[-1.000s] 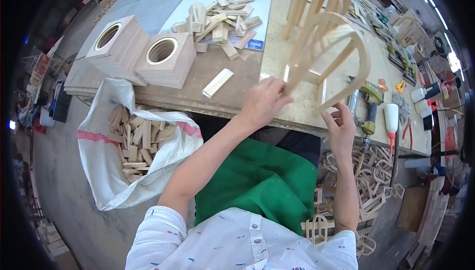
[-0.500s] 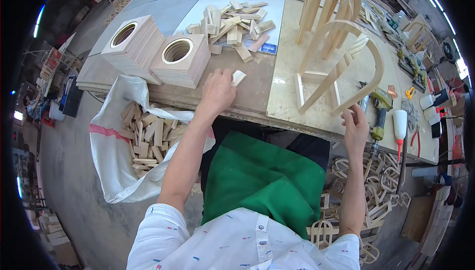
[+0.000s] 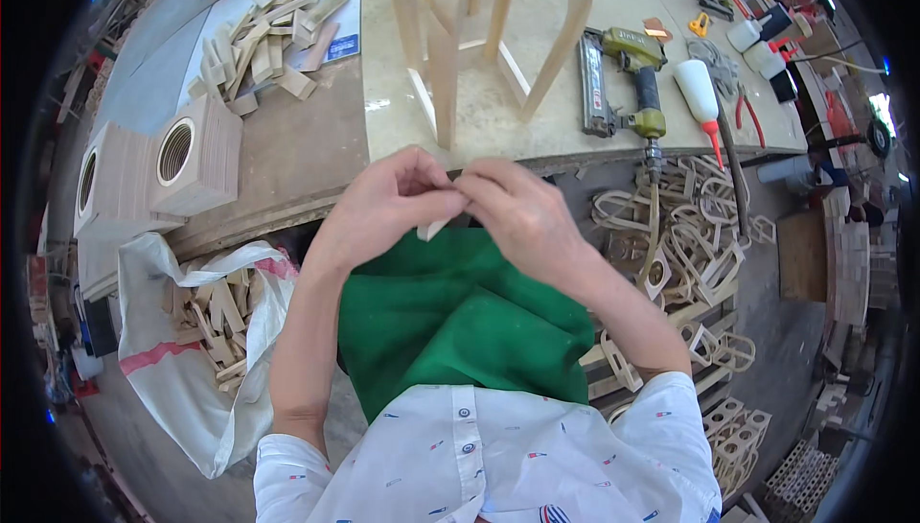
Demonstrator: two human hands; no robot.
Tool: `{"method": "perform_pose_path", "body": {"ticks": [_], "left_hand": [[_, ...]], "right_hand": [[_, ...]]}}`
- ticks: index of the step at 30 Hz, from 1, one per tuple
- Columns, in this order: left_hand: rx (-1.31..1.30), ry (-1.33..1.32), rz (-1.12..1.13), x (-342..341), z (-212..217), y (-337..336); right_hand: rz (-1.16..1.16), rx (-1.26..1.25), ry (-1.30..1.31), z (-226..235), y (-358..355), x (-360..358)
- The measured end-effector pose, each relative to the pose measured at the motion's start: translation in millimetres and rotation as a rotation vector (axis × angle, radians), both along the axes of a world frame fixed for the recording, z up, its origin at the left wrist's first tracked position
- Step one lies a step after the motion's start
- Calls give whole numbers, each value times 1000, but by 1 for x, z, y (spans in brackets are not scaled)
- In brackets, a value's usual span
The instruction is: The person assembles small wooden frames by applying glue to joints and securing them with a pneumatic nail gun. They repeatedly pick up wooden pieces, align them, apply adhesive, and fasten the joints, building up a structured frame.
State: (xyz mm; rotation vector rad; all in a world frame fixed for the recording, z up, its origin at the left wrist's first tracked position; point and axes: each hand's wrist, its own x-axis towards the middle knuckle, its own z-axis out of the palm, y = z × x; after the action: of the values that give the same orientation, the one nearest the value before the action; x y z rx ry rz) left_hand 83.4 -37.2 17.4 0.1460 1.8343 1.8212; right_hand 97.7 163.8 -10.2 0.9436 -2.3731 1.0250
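Both hands meet just in front of the workbench edge (image 3: 287,207), above the green apron (image 3: 460,312); the left hand (image 3: 383,211) and the right hand (image 3: 522,211) pinch a small pale wooden slat (image 3: 431,229) between thumb and fingertips, their fingers curled close and touching over it; only the slat's lower end shows below the fingers, the rest being hidden in the grip.

The step in hand looks like checking or orienting the piece before it is fitted; the hands hold it clear of the bench, well short of the bent-wood arch frame (image 3: 479,34) that stands upright on the pale board beyond; as a judgement, the next move calls for one hand to free itself while the other keeps the pinch, and for the slat to be carried up over the bench edge without snagging.

The slat's long axis seems to run on a slant, from lower left to upper right, its visible end pointing down toward the apron; how long it is I cannot tell, since the fingers cover most of it.

Nearby lie a nail gun (image 3: 623,82) and a glue bottle (image 3: 702,96) to the right; a white sack of offcuts (image 3: 192,331) hangs at the left, below wooden blocks with round holes (image 3: 196,154).
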Motion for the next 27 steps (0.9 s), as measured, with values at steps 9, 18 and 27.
{"method": "perform_pose_path", "body": {"ticks": [9, 18, 27], "left_hand": [[-576, 969, -105, -64, -21, 1], [-563, 770, -161, -80, -36, 17], [-517, 842, -153, -76, -37, 25]], "right_hand": [[-192, 158, -90, -16, 32, -50], [-301, 204, -79, -31, 41, -68], [-257, 148, -162, -32, 37, -71]]}}
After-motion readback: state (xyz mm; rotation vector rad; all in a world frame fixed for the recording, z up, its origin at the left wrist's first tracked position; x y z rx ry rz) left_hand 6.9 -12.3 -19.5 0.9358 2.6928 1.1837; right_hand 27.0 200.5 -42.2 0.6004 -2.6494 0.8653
